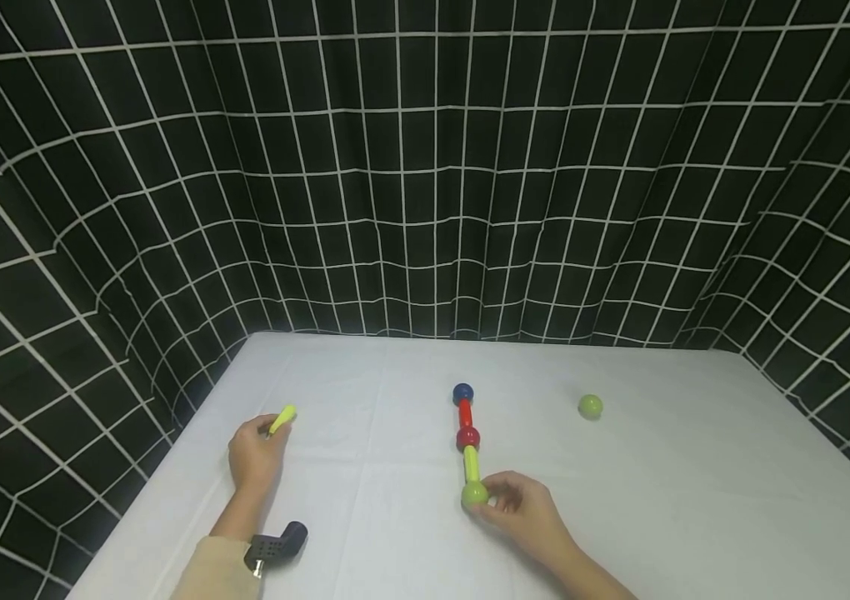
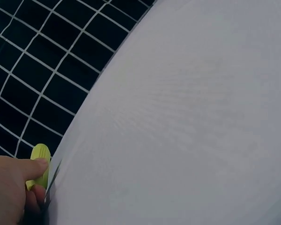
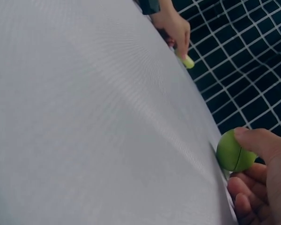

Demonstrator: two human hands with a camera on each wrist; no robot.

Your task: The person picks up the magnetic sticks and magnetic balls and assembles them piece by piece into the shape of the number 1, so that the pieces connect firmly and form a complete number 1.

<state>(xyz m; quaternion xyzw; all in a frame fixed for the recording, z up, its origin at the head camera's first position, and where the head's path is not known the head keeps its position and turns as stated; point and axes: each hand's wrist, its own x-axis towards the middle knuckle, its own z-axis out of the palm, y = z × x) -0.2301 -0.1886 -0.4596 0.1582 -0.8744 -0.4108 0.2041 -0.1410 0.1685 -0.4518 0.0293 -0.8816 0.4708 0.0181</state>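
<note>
My left hand [image 1: 256, 454] pinches a yellow-green rod [image 1: 286, 415] between thumb and fingers at the left side of the table; the left wrist view shows the same rod [image 2: 40, 161] with a ridged end. With thumb and fingers my right hand [image 1: 526, 512] grips a green ball [image 1: 474, 495], which the right wrist view shows with a seam [image 3: 235, 151]. That ball sits at the near end of a chain on the table: a yellow-green rod [image 1: 472, 463], a red ball [image 1: 467, 438], a red rod [image 1: 465, 414] and a blue ball [image 1: 462, 394] at the far end.
A loose green ball [image 1: 590, 407] lies on the white-covered table [image 1: 657, 483], right of the chain. Dark cloth with a white grid [image 1: 425, 192] hangs behind the table and along both sides. A dark device [image 1: 275, 546] is strapped to the left wrist.
</note>
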